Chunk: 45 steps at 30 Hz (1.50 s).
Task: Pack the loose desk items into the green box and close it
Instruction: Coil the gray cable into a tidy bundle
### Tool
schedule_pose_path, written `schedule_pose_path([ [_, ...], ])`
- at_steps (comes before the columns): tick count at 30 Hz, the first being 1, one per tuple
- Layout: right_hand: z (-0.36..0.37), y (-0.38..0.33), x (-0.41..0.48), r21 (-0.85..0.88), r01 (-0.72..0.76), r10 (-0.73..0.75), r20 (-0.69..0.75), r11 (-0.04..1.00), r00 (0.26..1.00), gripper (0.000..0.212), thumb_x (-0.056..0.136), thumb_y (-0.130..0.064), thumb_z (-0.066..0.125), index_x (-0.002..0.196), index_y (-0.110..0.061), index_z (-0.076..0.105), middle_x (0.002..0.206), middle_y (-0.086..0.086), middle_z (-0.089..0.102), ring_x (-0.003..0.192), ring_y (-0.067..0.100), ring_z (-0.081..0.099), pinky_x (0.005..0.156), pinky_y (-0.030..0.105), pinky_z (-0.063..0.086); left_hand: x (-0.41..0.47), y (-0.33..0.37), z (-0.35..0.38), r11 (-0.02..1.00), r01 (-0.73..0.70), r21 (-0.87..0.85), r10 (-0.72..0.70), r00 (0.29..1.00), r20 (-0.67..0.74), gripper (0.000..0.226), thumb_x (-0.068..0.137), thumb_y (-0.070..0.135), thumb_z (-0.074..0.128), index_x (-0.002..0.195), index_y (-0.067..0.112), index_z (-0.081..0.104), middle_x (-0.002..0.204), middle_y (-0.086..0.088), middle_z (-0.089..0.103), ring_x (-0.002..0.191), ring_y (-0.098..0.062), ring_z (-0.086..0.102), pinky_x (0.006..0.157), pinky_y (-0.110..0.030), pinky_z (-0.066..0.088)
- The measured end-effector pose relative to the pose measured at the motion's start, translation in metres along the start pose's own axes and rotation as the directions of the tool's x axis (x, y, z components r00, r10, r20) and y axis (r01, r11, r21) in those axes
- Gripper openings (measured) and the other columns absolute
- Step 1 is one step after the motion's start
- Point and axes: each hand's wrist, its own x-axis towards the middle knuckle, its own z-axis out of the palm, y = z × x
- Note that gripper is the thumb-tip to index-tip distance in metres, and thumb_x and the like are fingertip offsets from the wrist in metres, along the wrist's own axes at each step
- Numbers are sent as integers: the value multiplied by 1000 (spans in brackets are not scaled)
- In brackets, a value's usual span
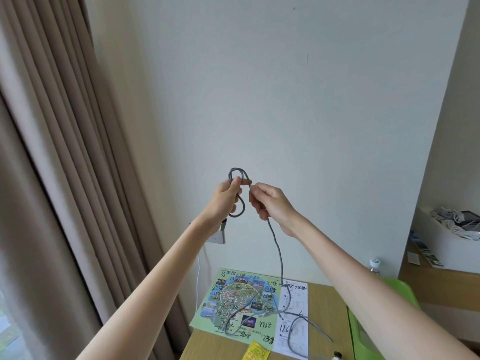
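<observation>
Step in hand: coiling the grey cable [279,250] in mid-air so it fits the box. Left hand [226,198] has its fingers [235,182] curled and pinching a couple of small loops; one loop sticks up above the fingertips, another hangs below the palm, with the plug end [224,226] dangling just under the wrist. Right hand [272,203] is just beside the left, thumb and forefinger pinched on the running length right at the left fingertips. From the right fingers the cable drops straight down and the slack lies in loose curves on the map sheet [233,300] on the worktop [327,307], well below both hands. To do it well, I'd slide the right fingers down the hanging run, bring up even lengths and lay each turn into the left pinch the same size as the loops already there; roll the cable slightly per turn so the braid doesn't twist into a figure-eight. Feed slowly: the slack on the sheet crosses itself and could knot or drag the paper. Far end is at the frame's bottom edge, can't tell what it's attached to. Green box [353,331] sits well below the right forearm, mostly hidden by it; looks open, not certain. Yellow packet [255,354] below the sheet also looks unpacked.
</observation>
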Motion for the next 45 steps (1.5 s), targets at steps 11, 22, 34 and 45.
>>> schedule_pose_path([
  [11,2,-1,-2,-82,-78,86,99,994,991,35,97,-36,55,79,-6,61,65,2,57,48,12,46,52,21,39,-2,-3,5,999,26,22,-24,997,-74,28,104,25,30,80,16,38,71,3,49,64,-5,46,59,-19,37],
  [22,-12,16,1,-110,-170,179,83,979,980,25,86,-30,71,74,-9,63,53,-4,37,49,11,34,57,22,38,11,-1,-48,827,54,-560,-199,959,-201,33,105,21,33,71,17,35,66,3,29,47,-8,25,37,-16,25],
  [34,-7,-23,9,-82,44,-32,142,996,989,14,94,-14,59,83,-9,66,66,0,53,47,9,37,48,21,36,-2,-17,-38,969,93,231,-107,993,48,28,105,25,34,78,17,39,72,1,38,47,-7,28,38,-13,24],
  [45,-11,-25,11,-177,111,-94,102,978,990,11,92,-16,64,87,-7,68,64,0,52,47,9,39,47,21,34,-17,-14,-15,955,142,260,-222,924,312,39,100,47,40,77,16,42,59,8,32,43,-6,23,40,-16,21],
])
